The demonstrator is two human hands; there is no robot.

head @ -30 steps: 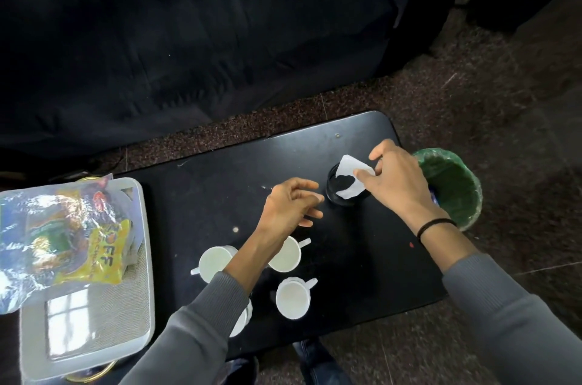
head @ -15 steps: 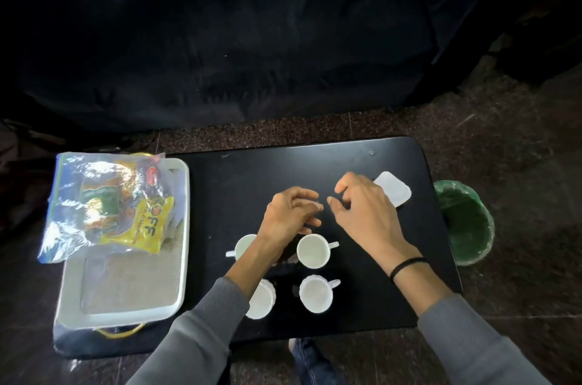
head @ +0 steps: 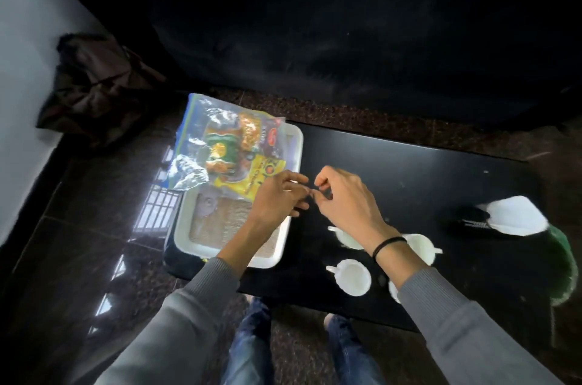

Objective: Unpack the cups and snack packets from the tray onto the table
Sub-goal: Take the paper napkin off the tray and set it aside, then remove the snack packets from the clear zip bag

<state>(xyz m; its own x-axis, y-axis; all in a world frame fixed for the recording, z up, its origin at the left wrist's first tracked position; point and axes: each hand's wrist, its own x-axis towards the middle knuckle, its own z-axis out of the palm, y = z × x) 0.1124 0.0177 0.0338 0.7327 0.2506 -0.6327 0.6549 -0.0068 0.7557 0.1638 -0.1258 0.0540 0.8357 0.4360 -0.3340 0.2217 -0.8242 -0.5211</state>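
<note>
A white tray (head: 274, 254) sits at the left end of the black table (head: 409, 170). A clear plastic bag of snack packets (head: 220, 148) lies across the tray's far end, with a yellow packet showing. My left hand (head: 277, 195) hovers over the tray's right side beside the yellow packet, fingers loosely curled and holding nothing. My right hand (head: 343, 195) is just right of it above the table, fingers curled, empty. Several white cups (head: 352, 277) stand on the table under my right forearm.
A white lid (head: 516, 216) lies at the table's right end beside a dark round container (head: 469, 221). A green-lined bin (head: 563, 271) stands off the table's right edge. A dark sofa runs behind the table, and a dark bag (head: 94, 85) lies on the floor at left.
Both hands have moved left from the cups and the lid toward the tray and snack bag. The view has swung left with them. The lid lies on the table, let go.
</note>
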